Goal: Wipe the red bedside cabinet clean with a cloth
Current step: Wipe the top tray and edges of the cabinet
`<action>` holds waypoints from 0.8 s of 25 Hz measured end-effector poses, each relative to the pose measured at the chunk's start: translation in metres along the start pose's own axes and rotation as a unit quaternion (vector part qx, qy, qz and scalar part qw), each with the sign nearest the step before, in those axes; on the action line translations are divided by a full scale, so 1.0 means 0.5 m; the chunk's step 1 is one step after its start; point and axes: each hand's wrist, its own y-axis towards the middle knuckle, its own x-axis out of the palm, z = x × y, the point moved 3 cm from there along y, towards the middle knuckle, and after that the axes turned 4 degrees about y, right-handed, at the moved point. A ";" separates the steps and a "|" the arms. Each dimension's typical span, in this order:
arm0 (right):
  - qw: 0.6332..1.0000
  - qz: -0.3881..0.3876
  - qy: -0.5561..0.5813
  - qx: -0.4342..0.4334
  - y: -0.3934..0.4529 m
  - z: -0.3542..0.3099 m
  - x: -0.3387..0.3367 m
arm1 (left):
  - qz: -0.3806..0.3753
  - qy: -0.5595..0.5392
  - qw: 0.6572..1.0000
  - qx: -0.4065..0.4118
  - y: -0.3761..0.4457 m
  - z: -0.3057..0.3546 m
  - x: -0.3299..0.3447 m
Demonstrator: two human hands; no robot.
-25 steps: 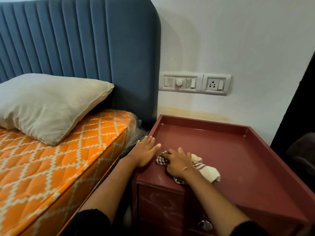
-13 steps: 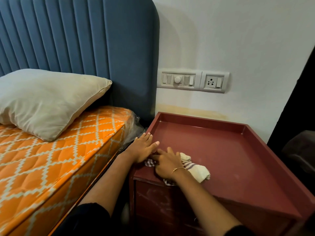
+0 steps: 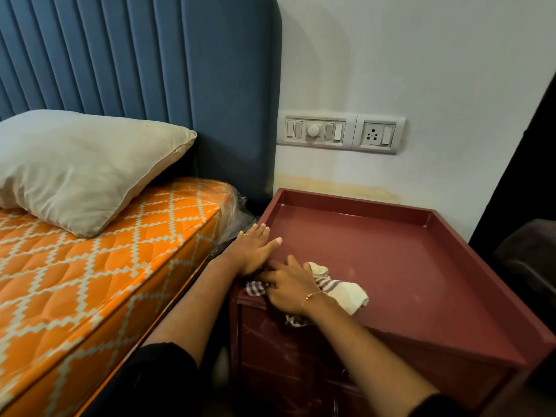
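Since the earlier frames the right hand [image 3: 290,285] and cloth [image 3: 340,291] have slid left toward the near-left corner of the red bedside cabinet [image 3: 406,260]; now it nearly meets the left hand [image 3: 255,251]. The pale end of the cloth trails to the right.

Left hand lies flat, fingers straight, over the cabinet's left rim, next to the mattress [image 3: 99,266]; looks like bracing, holds nothing. Right hand spread palm-down on the bunched cloth, fingers pressing it into the top, not visibly curled round it.

Cloth sits at the front-left of the cabinet top, one striped corner hanging over the front edge, another poking out left of the fingers.

Handling, as a guess: cloth is light, soft, limp, so it bunches and folds under the palm rather than staying flat. Best held with a flat palm over the thick middle wad, loose ends tucked in. Smooth top should let it glide easily. Raised rim on the sides and back will catch the cloth, so corners likely need fingertip pressure. Cabinet looks stiff and heavy, unlikely to shift.
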 end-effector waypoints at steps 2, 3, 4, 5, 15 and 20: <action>1.000 0.002 0.004 -0.008 -0.027 0.031 -0.005 | 0.003 -0.017 1.000 0.002 -0.002 0.002 -0.003; 1.000 0.002 0.003 0.007 -0.035 0.052 -0.009 | 0.004 -0.027 1.000 0.002 -0.003 0.002 -0.004; 1.000 0.002 0.000 0.028 -0.035 0.067 -0.012 | 0.004 -0.032 0.999 0.002 -0.003 0.002 -0.004; 0.999 0.002 -0.001 0.047 -0.025 0.071 -0.015 | 0.004 -0.032 0.999 0.003 -0.004 0.003 -0.005; 1.000 0.001 -0.009 -0.005 -0.011 0.004 -0.003 | 0.012 -0.026 1.000 0.000 -0.003 0.001 -0.004; 1.000 0.011 -0.018 -0.020 -0.007 -0.030 0.001 | 0.013 -0.013 1.000 -0.003 0.000 0.001 0.000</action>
